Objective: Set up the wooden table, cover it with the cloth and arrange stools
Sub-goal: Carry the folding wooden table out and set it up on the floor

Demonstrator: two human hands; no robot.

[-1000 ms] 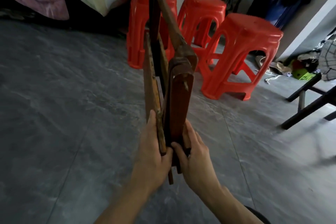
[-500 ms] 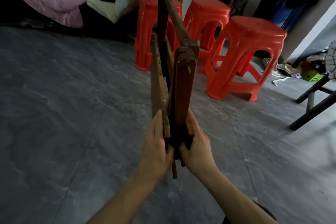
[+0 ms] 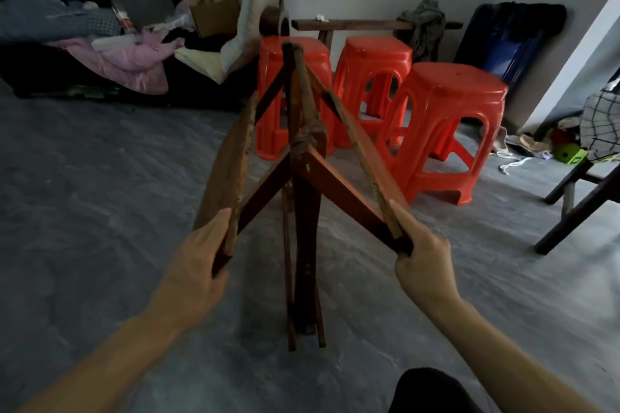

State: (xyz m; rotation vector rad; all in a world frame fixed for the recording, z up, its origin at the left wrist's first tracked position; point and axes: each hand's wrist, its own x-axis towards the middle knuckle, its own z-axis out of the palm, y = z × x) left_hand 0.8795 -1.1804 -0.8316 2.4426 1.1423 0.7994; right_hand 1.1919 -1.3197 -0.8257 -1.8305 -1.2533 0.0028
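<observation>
We see a folding dark-brown wooden table frame (image 3: 303, 184) standing upright on the grey stone-patterned floor (image 3: 100, 211), its slats fanned apart in a V towards us. Our left hand (image 3: 198, 261) has its grip curled round the lower end of the left slat, thumb on top beside a worn flat wooden panel. Our right hand (image 3: 421, 261) has its grip pinching the end of the right slat, fingers wrapped underneath. The centre legs of the frame touch the floor between our forearms.

Behind the frame stand three red plastic stools (image 3: 449, 124), close together, the nearest one to the right. A narrow wooden bench (image 3: 362, 24) runs along the white wall behind them, with a grey-green cloth (image 3: 424, 23) draped over it. A heap of pink and grey clothes and bedding (image 3: 127, 57) lies at the left. A dark wooden furniture leg (image 3: 577, 208) shows at the right edge.
</observation>
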